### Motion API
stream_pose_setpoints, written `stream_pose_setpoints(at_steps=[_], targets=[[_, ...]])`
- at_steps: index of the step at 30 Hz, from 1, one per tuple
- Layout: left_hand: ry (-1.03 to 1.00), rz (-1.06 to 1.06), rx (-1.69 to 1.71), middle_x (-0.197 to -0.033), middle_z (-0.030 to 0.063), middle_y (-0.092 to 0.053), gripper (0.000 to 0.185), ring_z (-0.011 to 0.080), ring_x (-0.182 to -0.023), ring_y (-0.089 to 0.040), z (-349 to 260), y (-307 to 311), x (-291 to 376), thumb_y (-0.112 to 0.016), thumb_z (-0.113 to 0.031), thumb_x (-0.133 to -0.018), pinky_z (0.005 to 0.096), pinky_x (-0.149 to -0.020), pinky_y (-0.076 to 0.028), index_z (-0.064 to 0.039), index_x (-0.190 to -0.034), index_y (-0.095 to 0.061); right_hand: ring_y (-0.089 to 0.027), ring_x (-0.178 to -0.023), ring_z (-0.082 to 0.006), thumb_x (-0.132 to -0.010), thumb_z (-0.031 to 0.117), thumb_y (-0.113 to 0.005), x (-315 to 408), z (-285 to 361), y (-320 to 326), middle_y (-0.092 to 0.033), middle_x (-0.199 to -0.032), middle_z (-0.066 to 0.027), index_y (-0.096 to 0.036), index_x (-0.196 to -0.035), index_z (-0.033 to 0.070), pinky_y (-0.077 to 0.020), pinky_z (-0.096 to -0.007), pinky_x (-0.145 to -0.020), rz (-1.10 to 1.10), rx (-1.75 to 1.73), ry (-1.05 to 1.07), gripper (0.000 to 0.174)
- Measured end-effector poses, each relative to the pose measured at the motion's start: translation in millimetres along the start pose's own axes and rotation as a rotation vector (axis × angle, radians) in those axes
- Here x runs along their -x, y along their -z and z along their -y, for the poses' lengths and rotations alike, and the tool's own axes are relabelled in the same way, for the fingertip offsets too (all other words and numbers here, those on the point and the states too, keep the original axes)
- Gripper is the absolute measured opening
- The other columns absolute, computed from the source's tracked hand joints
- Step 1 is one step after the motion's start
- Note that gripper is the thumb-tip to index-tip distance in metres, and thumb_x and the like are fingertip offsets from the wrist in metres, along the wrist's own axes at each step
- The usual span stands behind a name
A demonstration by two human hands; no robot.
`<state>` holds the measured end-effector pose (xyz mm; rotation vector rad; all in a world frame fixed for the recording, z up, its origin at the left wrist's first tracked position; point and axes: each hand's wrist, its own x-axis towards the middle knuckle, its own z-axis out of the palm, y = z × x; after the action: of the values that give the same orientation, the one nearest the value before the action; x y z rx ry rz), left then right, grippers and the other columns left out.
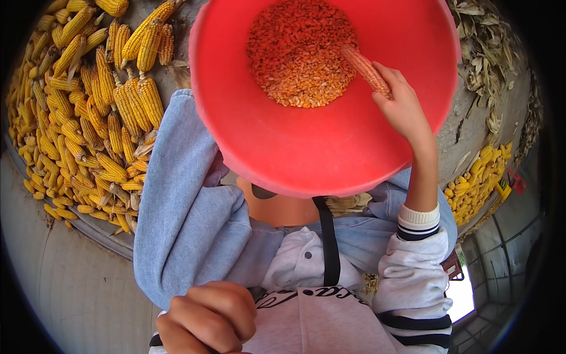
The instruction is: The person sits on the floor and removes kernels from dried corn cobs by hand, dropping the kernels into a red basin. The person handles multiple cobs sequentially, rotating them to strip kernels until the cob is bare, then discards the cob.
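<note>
My right hand (400,104) grips a bare, kernel-stripped corn cob (366,71) over the right side of a large red plastic basin (305,150). The cob's far end meets the edge of a bed of loose orange corn kernels (305,86) in the bottom of the basin. My left hand (208,316) is raised close to the camera at the lower left, its fingers curled in. Its palm is turned out of sight, and nothing shows in it. The basin sits in front of me, between my knees in light blue jeans (190,199).
Many yellow corn cobs (66,132) are heaped on the left floor. Dry husks (484,48) lie at the upper right, with another pile of yellow cobs (477,186) below them. An orange object (274,205) shows under the basin. A black strap (327,241) hangs before my chest.
</note>
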<state>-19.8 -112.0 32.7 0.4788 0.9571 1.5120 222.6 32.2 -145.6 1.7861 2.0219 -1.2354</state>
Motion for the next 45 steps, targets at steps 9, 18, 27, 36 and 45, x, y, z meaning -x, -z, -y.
stream_pose_setpoints(at_steps=[9,18,27,36,45], targets=[[-0.022,0.005,0.044,-0.067,0.0005,-0.043,0.038,0.0129,-0.054,-0.039,-4.4,0.6,0.1,-0.055,0.006,-0.078,0.0248,-0.046,-0.03,-0.013,-0.059,-0.029,-0.047,-0.113,-0.0363,-0.075,0.011,-0.052,-10.6,1.0,1.0,-0.046,-0.123,-0.0227,-0.045,-0.124,-0.002,-0.0379,-0.0369,-0.097,-0.036,0.051,0.015,0.051],[-0.02,-0.003,0.061,-0.063,0.0,-0.042,0.04,0.013,-0.054,-0.04,-11.4,6.0,0.2,-0.055,0.009,-0.077,0.0254,-0.045,-0.031,-0.013,-0.057,-0.027,-0.046,-0.114,-0.0367,-0.077,0.014,-0.052,-47.0,15.1,-15.8,-0.044,-0.124,-0.023,-0.043,-0.125,-0.001,-0.0388,-0.0394,-0.096,-0.109,0.037,0.095,0.052],[-0.028,-0.068,0.06,-0.059,-0.0003,-0.041,0.04,0.0139,-0.049,-0.039,-10.9,8.1,3.4,-0.059,0.01,-0.074,0.0269,-0.043,-0.029,-0.013,-0.062,-0.028,-0.047,-0.113,-0.0368,-0.077,0.014,-0.058,-86.6,23.8,-74.6,-0.041,-0.127,-0.0207,-0.041,-0.127,0.001,-0.0432,-0.0421,-0.093,-0.207,0.035,0.198,0.054],[-0.001,0.026,0.054,-0.058,0.0,-0.041,0.04,0.0146,-0.048,-0.038,-11.8,17.9,7.9,-0.06,0.011,-0.072,0.0276,-0.041,-0.028,-0.013,-0.066,-0.029,-0.052,-0.105,-0.0337,-0.074,-0.005,-0.049,-48.0,29.2,-81.6,-0.042,-0.126,-0.0173,-0.045,-0.126,0.005,-0.0471,-0.0383,-0.084,0.328,0.12,0.452,0.054],[0.001,0.044,0.081,-0.058,0.0004,-0.043,0.04,0.015,-0.048,-0.038,-8.5,18.9,9.1,-0.062,0.012,-0.07,0.0278,-0.041,-0.029,-0.013,-0.068,-0.031,-0.055,-0.099,-0.0341,-0.069,0.005,-0.053,-32.2,40.8,-13.3,-0.052,-0.113,-0.0185,-0.052,-0.116,0.001,-0.0461,-0.039,-0.084,0.513,0.208,0.325,0.047]])
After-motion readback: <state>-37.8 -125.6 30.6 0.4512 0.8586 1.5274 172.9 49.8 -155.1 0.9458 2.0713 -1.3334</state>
